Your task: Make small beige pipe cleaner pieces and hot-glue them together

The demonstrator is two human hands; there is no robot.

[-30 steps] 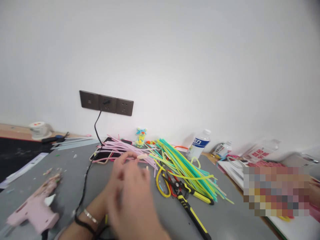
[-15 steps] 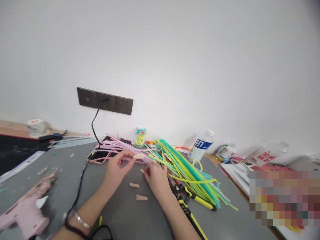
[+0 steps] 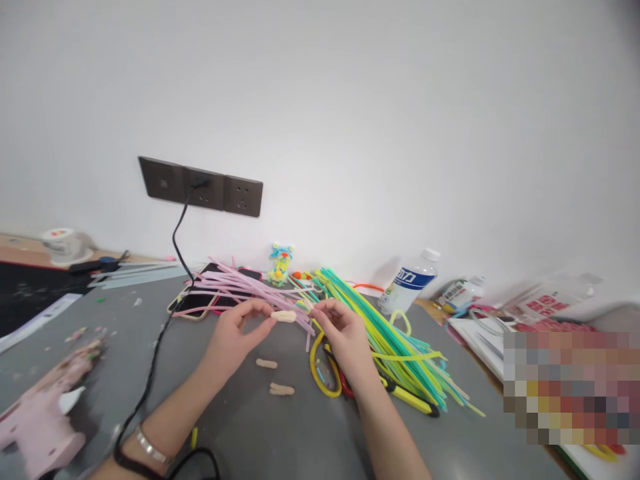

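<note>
Between the thumb and forefinger of my left hand (image 3: 243, 333) is a short cream folded pipe cleaner piece (image 3: 283, 316), pointing right. My right hand (image 3: 347, 337) is closed in a pinch on another small pale pipe cleaner piece (image 3: 307, 306), mostly covered by the fingertips. The two pieces are close but apart. On the grey table below lie a beige folded pipe cleaner piece (image 3: 267, 364) and a second beige piece (image 3: 282, 389). Behind both hands spread pink pipe cleaners (image 3: 240, 283). Green and yellow pipe cleaners (image 3: 395, 333) lie beside my right hand.
Yellow-black pliers (image 3: 413, 398) lie partly under my right forearm. A pink glue gun (image 3: 43, 423) is at the left, near a black cable (image 3: 157, 353) running to the wall socket (image 3: 203, 188). A bottle (image 3: 409, 283) and a small pipe cleaner figure (image 3: 281, 265) stand by the wall.
My right hand has risen from near the table and moved right, carrying the small pale piece level with the left hand's piece. A yellow loop now shows beside it. The view has shifted slightly.
</note>
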